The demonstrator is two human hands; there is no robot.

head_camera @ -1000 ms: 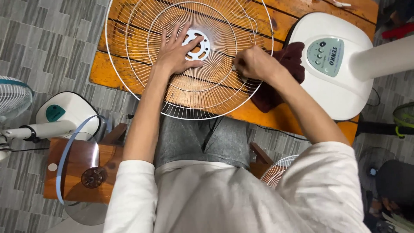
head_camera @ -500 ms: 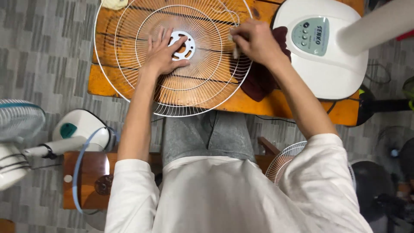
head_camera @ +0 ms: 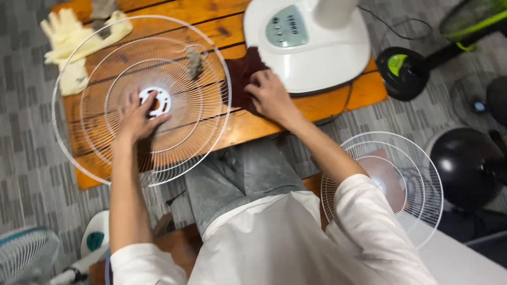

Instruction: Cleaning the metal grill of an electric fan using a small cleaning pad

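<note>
Wooden table (head_camera: 327,105) — left hand (head_camera: 138,117) flat on overhanging fan grille (head_camera: 105,79), right hand (head_camera: 269,95) seemingly gripping dark cloth (head_camera: 240,79)

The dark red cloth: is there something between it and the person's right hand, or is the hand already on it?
Nothing visible stands between them. The right hand already lies on the dark red cloth, on the wooden table, against the white fan base. The left hand presses on the white fan grille beside it.
</note>
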